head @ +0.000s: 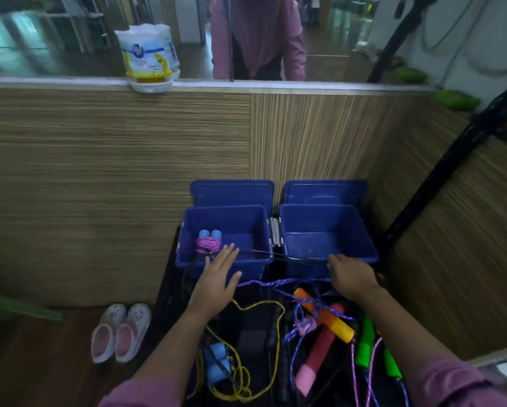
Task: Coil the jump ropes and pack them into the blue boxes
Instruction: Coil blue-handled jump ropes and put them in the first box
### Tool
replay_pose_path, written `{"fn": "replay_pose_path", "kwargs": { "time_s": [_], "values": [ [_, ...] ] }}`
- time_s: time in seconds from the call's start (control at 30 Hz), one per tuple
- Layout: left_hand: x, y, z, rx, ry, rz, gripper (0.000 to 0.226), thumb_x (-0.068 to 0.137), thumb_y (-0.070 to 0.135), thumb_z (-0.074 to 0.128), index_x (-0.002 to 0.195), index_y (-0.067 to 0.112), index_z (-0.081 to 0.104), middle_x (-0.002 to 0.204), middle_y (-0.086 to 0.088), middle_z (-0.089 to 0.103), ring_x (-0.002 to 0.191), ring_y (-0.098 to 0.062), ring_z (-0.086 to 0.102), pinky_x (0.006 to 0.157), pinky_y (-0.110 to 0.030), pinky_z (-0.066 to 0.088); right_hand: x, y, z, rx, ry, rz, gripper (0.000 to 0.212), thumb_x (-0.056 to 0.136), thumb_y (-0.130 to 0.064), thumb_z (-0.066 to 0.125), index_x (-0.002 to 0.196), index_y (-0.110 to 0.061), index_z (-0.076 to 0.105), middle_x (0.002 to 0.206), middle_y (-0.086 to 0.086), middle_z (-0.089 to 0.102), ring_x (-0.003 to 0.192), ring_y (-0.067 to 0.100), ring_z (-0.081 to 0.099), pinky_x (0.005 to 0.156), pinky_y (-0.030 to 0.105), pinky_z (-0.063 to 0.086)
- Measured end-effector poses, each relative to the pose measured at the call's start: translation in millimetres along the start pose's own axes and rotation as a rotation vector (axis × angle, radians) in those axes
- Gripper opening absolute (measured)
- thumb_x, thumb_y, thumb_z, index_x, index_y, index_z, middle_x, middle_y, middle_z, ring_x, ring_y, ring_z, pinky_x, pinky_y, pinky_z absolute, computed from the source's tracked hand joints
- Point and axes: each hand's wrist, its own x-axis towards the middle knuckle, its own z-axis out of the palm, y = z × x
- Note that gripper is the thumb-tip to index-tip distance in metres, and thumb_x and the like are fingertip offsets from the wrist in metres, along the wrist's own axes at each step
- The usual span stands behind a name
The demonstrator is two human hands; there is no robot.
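Two open blue boxes stand side by side against a wood-panel wall. The left box [247, 230] holds a coiled purple rope with light-blue handles [207, 241]; the right box [328, 227] shows nothing inside. My left hand [218, 277] hovers flat, fingers straight, over the left box's front rim. My right hand [352, 276] is curled at the right box's front rim, and a blue-purple rope [278, 282] runs up to it. Below lie tangled ropes: a yellow one with blue handles [217, 364], orange-yellow handles [324, 315], pink handles [318, 352], green handles [366, 343].
The ropes lie on a dark table [252, 342]. Each box's lid [231, 192] leans behind it. A pair of pink clogs [120, 331] sits on the floor at left. On the ledge above stands a tissue pack [148, 54]; a black stand [440, 171] slants at right.
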Motion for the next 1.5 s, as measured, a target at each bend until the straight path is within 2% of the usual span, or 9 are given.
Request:
{"fn": "replay_pose_path", "kwargs": {
  "time_s": [0.13, 0.3, 0.5, 0.67, 0.83, 0.93, 1.13, 1.37, 1.5],
  "values": [
    [-46, -29, -13, 0.151, -0.012, -0.094, 0.051, 0.087, 0.046, 0.039, 0.122, 0.014, 0.059, 0.120, 0.000, 0.060, 0.111, -0.019, 0.058, 0.092, -0.037, 0.047, 12, -16, 8, -0.095, -0.033, -0.011, 0.041, 0.095, -0.026, 0.029, 0.129, -0.011, 0.046, 0.122, 0.009, 0.058, 0.112, 0.028, 0.057, 0.091, 0.034, 0.039],
    [-114, -60, -17, 0.088, -0.219, -0.215, 0.036, 0.078, 0.058, 0.051, 0.096, 0.028, 0.057, 0.085, 0.013, 0.051, 0.080, -0.012, 0.056, 0.070, -0.030, 0.047, 27, -47, 23, -0.091, -0.145, -0.020, 0.039, 0.096, -0.031, 0.039, 0.130, -0.012, 0.040, 0.134, 0.006, 0.051, 0.124, 0.022, 0.049, 0.104, 0.039, 0.030],
    [-141, -59, -14, 0.334, -0.638, -0.300, 0.092, 0.056, 0.076, 0.066, 0.132, 0.029, 0.043, 0.124, 0.007, 0.044, 0.114, -0.015, 0.045, 0.088, -0.035, 0.040, 18, -58, 57, 0.099, -0.303, 0.063, 0.046, 0.095, -0.049, 0.042, 0.125, -0.014, 0.043, 0.133, 0.006, 0.052, 0.125, 0.025, 0.050, 0.101, 0.040, 0.037],
    [-145, -46, -8, 0.545, -0.713, -0.353, 0.095, 0.068, 0.054, 0.068, 0.148, 0.024, 0.026, 0.137, 0.002, 0.041, 0.121, -0.024, 0.045, 0.097, -0.043, 0.035, 10, -58, 71, 0.228, -0.294, 0.061, 0.049, 0.097, -0.046, 0.042, 0.131, -0.011, 0.039, 0.134, 0.011, 0.045, 0.124, 0.030, 0.048, 0.097, 0.043, 0.042],
    [-157, -52, -6, 0.539, -0.535, -0.276, 0.085, 0.025, 0.068, 0.055, 0.102, 0.031, 0.057, 0.068, 0.012, 0.052, 0.051, -0.010, 0.056, 0.042, -0.028, 0.042, 7, -58, 70, 0.251, -0.270, 0.085, 0.051, 0.095, -0.049, 0.045, 0.128, -0.010, 0.040, 0.131, 0.010, 0.043, 0.123, 0.031, 0.048, 0.095, 0.042, 0.041],
    [-155, -55, -17, 0.497, -0.507, -0.251, 0.065, 0.040, 0.067, 0.059, 0.094, 0.031, 0.060, 0.069, 0.011, 0.055, 0.058, -0.012, 0.059, 0.051, -0.031, 0.046, 4, -58, 72, 0.253, -0.251, 0.103, 0.052, 0.093, -0.050, 0.047, 0.127, -0.011, 0.041, 0.129, 0.008, 0.042, 0.122, 0.029, 0.049, 0.095, 0.040, 0.042],
    [-97, -40, -67, 0.474, -0.488, -0.269, 0.058, 0.075, 0.057, 0.052, 0.122, 0.023, 0.048, 0.110, 0.004, 0.064, 0.106, -0.022, 0.059, 0.086, -0.033, 0.040, 7, -61, 55, 0.357, -0.055, 0.160, 0.053, 0.079, -0.028, 0.071, 0.118, -0.007, 0.042, 0.124, 0.012, 0.045, 0.110, 0.033, 0.051, 0.088, 0.041, 0.047],
    [-25, -23, -97, 0.603, -0.486, 0.021, 0.081, 0.063, 0.068, 0.034, 0.137, 0.036, 0.042, 0.119, 0.004, 0.061, 0.109, -0.020, 0.058, 0.087, -0.029, 0.041, 15, -88, -4, 0.463, 0.380, -0.117, 0.031, 0.081, -0.014, 0.043, 0.107, -0.004, 0.056, 0.102, 0.014, 0.056, 0.087, 0.036, 0.057, 0.071, 0.040, 0.047],
    [8, -3, -104, 0.680, -0.407, 0.235, 0.085, 0.057, 0.066, 0.024, 0.134, 0.039, 0.049, 0.115, 0.002, 0.062, 0.107, -0.022, 0.059, 0.088, -0.032, 0.037, 18, -110, -32, 0.562, 0.534, -0.344, 0.043, 0.088, -0.022, 0.036, 0.125, -0.007, 0.054, 0.128, 0.010, 0.056, 0.116, 0.023, 0.048, 0.095, 0.038, 0.046]
  ]
}}
